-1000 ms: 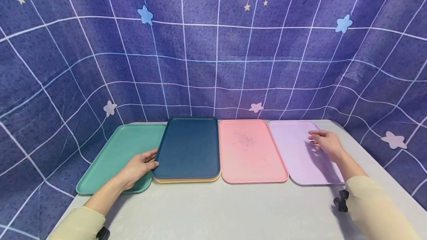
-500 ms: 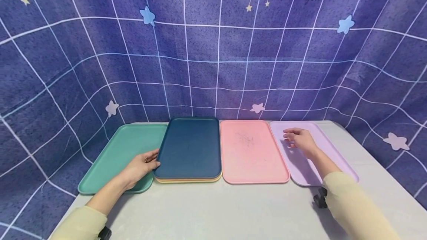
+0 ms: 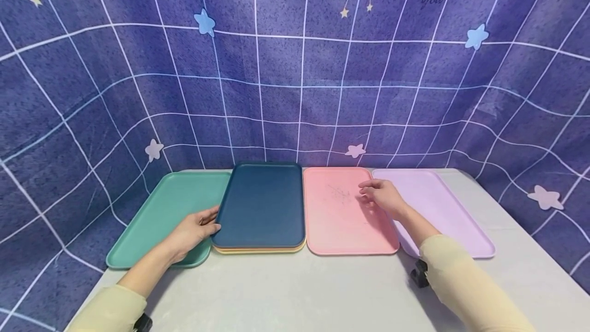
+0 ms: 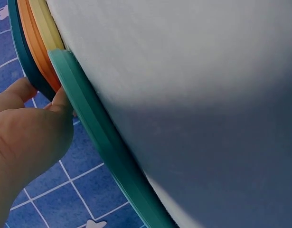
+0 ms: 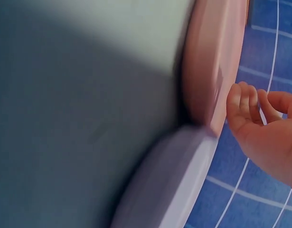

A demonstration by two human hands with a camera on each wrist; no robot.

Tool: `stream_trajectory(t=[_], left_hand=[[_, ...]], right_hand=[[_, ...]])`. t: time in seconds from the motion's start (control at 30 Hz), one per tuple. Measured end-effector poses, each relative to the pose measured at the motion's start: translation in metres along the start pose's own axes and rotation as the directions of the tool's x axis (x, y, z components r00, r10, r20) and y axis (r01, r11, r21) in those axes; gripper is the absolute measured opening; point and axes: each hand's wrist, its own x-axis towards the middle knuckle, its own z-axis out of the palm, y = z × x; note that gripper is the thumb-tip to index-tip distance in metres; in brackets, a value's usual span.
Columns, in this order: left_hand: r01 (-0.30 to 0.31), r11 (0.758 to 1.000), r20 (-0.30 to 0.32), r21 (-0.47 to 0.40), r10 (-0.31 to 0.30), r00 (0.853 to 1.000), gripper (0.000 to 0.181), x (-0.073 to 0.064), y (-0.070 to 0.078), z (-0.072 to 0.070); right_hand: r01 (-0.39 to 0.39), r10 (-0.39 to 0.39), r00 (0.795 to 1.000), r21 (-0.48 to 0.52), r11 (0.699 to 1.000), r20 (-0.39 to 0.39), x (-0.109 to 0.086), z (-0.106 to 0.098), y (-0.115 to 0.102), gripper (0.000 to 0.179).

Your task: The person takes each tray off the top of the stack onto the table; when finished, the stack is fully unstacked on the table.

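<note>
A navy tray (image 3: pixel 260 204) lies on top of a stack, with an orange tray (image 4: pixel 36 42) and a yellow tray (image 4: pixel 47 28) beneath it. My left hand (image 3: pixel 189 232) touches the stack's left edge, thumb and fingertips at the navy rim. Below that hand lies a green tray (image 3: pixel 170 204), its right side next to the stack. My right hand (image 3: pixel 384 199) hovers over the right side of a pink tray (image 3: pixel 341 224), fingers loosely bent and holding nothing. At the right is a lilac tray (image 3: pixel 428 199), partly covered by the right forearm in the head view.
The trays lie in a row along the back of a pale table (image 3: pixel 295 291). Behind and beside it hangs a blue gridded curtain (image 3: pixel 276 101) with stars. A black wrist device (image 3: pixel 419 273) sits under the right sleeve.
My right hand has moved left, from above the lilac tray to above the right part of the pink tray. The left hand has stayed at the navy tray's edge.
</note>
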Motion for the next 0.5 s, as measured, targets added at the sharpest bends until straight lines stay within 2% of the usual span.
stream_trajectory(t=[0.23, 0.5], left_hand=[[0.002, 1.000, 0.000, 0.005, -0.002, 1.000, 0.067, 0.000, 0.000, 0.001], [-0.003, 1.000, 0.008, 0.007, 0.003, 1.000, 0.068, -0.001, 0.000, 0.001]], right_hand=[[0.016, -0.016, 1.000, -0.049, 0.999, 0.019, 0.006, 0.022, 0.000, 0.032], [-0.037, 0.031, 0.996, 0.071, 0.997, 0.089, 0.007, 0.051, -0.004, 0.034]])
